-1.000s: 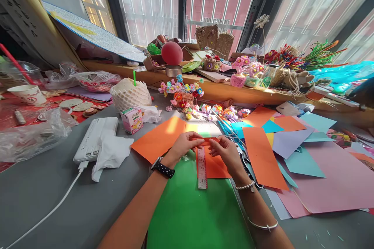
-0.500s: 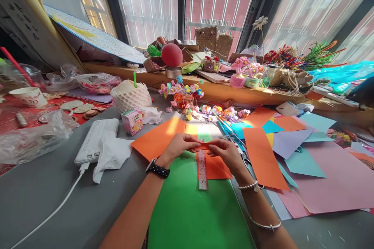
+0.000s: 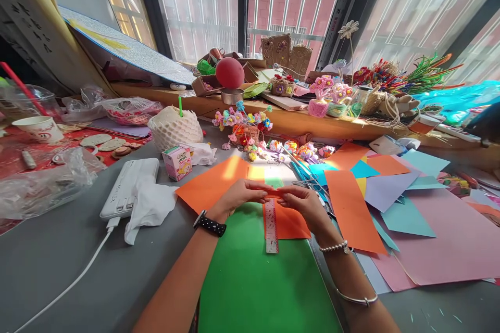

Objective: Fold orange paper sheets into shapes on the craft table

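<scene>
You pinch a small orange paper strip (image 3: pixel 274 194) between your left hand (image 3: pixel 239 196) and right hand (image 3: pixel 302 203), fingertips closed on its 2 ends, just above the ruler (image 3: pixel 271 225) and green sheet (image 3: pixel 258 281). It looks like a folding step; next calls for a firm, even crease along the strip.

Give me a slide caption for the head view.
Both hands pinch an orange paper strip above a ruler.

Single head-worn view, forward and down, close over the grey table (image 3: pixel 58 270), windows (image 3: pixel 297 5) beyond.
</scene>
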`<state>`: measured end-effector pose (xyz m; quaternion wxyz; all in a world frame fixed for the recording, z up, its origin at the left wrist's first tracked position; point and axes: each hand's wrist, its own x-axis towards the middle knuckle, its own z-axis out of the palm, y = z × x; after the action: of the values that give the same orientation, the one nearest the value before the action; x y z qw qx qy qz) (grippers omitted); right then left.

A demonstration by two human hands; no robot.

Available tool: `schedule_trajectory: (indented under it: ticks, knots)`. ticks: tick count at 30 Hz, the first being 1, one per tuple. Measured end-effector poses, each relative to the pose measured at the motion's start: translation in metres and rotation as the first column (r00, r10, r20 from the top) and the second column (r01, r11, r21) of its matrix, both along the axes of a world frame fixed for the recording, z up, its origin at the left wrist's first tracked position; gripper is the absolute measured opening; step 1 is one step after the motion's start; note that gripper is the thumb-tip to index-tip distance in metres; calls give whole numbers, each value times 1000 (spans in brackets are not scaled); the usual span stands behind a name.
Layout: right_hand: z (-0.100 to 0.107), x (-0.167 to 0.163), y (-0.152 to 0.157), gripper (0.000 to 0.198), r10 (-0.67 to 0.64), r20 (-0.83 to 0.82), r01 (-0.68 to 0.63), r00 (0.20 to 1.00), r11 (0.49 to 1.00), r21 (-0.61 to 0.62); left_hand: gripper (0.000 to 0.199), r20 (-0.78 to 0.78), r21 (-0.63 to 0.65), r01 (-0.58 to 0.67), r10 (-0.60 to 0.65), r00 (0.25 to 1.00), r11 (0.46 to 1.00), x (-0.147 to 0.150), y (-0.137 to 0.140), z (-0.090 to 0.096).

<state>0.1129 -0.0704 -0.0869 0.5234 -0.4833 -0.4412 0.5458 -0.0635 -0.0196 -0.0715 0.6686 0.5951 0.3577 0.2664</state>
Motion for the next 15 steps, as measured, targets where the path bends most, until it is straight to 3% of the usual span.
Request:
schedule_trajectory:
  ticks: [9,15]
  knots:
    - [-1,-4,0,21,5,6,-4,1000,997,-71,25,-107,92,-27,37,994,995,1,-2,5]
    - [2,-5,-1,20,15,37,-14,999,1000,-24,29,-121,153,-34,53,991,988,3,-2,5]
